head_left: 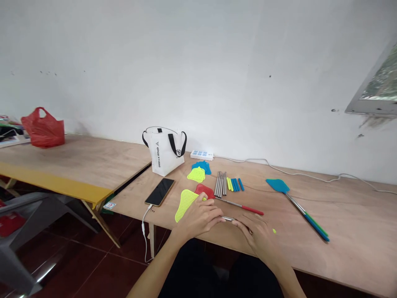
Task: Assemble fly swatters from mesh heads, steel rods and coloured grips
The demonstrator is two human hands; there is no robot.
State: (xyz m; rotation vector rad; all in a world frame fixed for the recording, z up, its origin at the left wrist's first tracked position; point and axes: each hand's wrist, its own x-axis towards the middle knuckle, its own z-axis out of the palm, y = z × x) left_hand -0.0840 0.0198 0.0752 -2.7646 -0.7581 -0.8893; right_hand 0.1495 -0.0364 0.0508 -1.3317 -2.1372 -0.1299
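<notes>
Near the table's front edge, my left hand is closed around a silver metal tube. My right hand pinches the same tube at its other end, its fingers partly hidden. Against my left hand lies a yellow perforated fly swatter head; my fingers hide whether it joins the tube. Just beyond rests a red fly swatter, with its head and red handle showing. Farther back are several loose metal tubes, yellow and blue grips, and stacked yellow and blue swatter heads.
At right lie fly swatters with a blue head and blue and green handles. On the left are a phone on a cable and a white bag. A power strip sits by the wall, its cord running right.
</notes>
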